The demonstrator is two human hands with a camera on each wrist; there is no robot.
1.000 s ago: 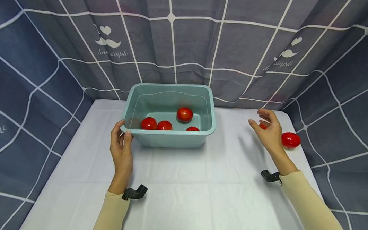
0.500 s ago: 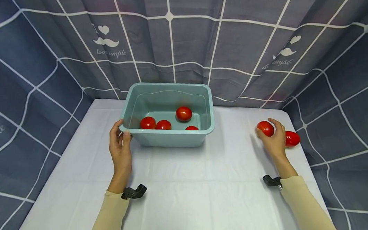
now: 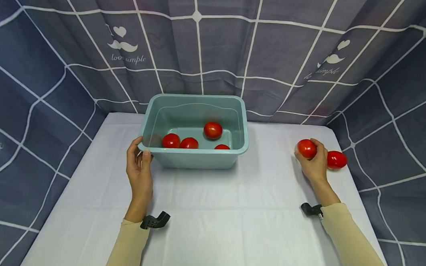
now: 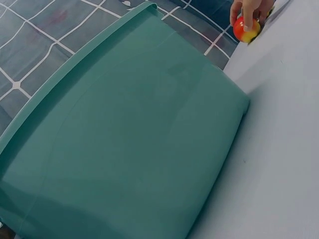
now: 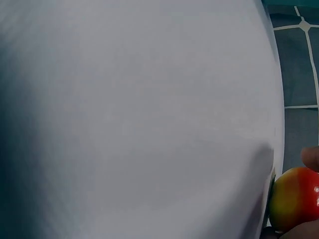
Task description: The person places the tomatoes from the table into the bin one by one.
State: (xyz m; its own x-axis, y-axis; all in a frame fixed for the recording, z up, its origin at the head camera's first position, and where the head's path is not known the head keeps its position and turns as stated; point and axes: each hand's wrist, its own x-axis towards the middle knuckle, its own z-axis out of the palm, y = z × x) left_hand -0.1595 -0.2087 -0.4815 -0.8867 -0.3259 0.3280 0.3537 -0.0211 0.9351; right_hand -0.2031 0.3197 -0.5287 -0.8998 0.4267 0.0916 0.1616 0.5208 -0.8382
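A light teal plastic bin [image 3: 200, 159] stands at the back of the white table. Inside it lie several shiny red tomatoes [image 3: 213, 130]. My left hand [image 3: 139, 181] holds the bin's front left corner, thumb on the front rim and fingers along the left side. At the right, my right hand [image 3: 316, 163] grips another tomato [image 3: 306, 149] between thumb and fingers; in the right wrist view this tomato [image 5: 294, 199] looks yellow-green on one side. Just right of that hand lies one more tomato [image 3: 336, 160], its left end touching the hand's outline.
A white cloth [image 3: 218, 237] covers the table. Dark grey checked curtains [image 3: 223, 44] hang right behind the bin and along both sides. Black camera mounts [image 3: 155, 220] sit on both wrists.
My right hand has come down around the left of the two loose tomatoes and now grips it. The left hand and the bin have stayed in place.
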